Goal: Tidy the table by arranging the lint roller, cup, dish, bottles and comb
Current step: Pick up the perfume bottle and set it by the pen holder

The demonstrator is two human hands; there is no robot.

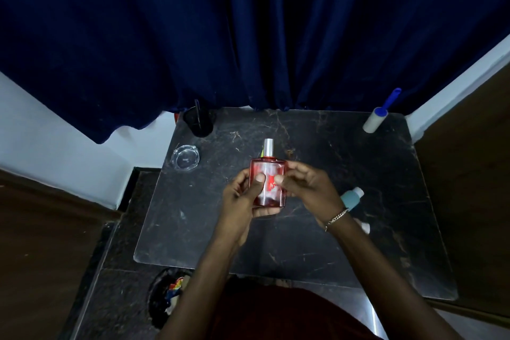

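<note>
A: Where was the red perfume bottle (267, 186)?
B: Held above mid-table (317, 251), silver sprayer pointing away. Left hand (242, 201) gripped its lower left side, thumb across the front. Right hand (306, 188) pinched its right edge.
A: Others?
B: Teal bottle (352, 196) lay just right of the right wrist. Lint roller (375, 119) sat at the far right corner.

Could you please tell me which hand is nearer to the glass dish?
Left. The left hand grips the red bottle just right of the dish; the right hand holds the bottle's other side, farther from it.
</note>
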